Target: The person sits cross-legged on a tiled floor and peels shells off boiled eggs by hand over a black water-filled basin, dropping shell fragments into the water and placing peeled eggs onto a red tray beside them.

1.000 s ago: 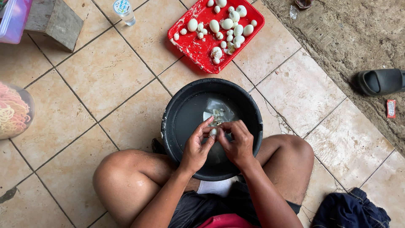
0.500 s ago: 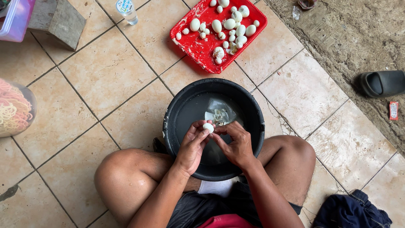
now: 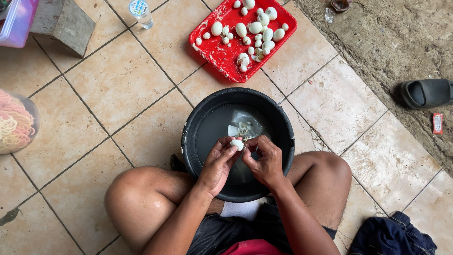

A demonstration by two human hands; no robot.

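**Peeling a small egg over the black tub**

You are holding a small white boiled egg (image 3: 237,144) between the fingertips of both hands, just above the water in the round black plastic tub (image 3: 198,118) wedged between your knees. Your left hand (image 3: 218,165) is pinching the egg from below and to the side, thumb and forefinger clamped on it; your right hand (image 3: 265,160) is closing on it from the other side, its fingertips working at the surface. By the look of it, you are partway through shelling this egg. The next move seems to call for a light, rolling pressure, so that the shell is lifting without the soft white tearing, and a steady pinch, since the egg is likely wet and slippery.

Directly beyond your grip, pale shell fragments (image 3: 244,127) are floating in the tub's shallow water. Farther out past the tub, the red rectangular plastic tray (image 3: 212,54) is holding a scatter of white eggs (image 3: 257,28), larger and smaller ones mixed, some touching. Well off to the left of your grip, a clear container of pink and yellow noodles (image 3: 14,125) is sitting at the frame's edge.
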